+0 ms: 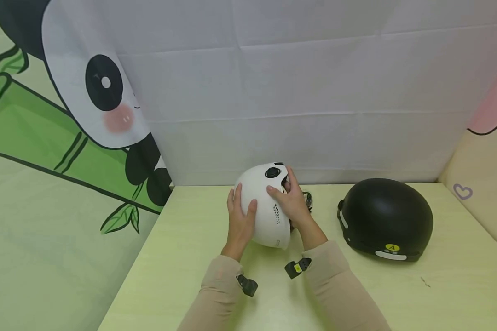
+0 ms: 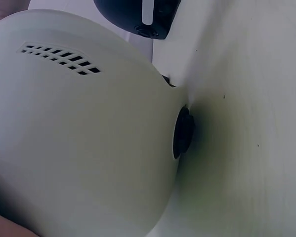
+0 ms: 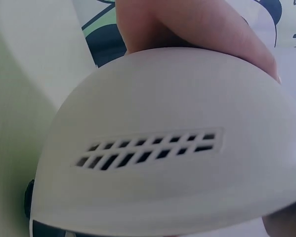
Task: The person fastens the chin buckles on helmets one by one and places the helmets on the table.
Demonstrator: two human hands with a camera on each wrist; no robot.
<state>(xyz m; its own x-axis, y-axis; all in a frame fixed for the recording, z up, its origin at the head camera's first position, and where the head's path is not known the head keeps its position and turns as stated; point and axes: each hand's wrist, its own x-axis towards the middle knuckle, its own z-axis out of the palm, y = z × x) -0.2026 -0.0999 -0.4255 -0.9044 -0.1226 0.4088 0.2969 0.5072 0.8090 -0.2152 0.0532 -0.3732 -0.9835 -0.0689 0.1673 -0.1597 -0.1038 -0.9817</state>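
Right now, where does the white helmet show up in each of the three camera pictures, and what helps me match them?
Head view: the white helmet sits mid-frame on the table, between the left hand and the right hand.
Left wrist view: the helmet fills the left and centre.
Right wrist view: it fills most of the frame, with fingers over its top.
Shared landmark: the slotted vent, visible in all three.
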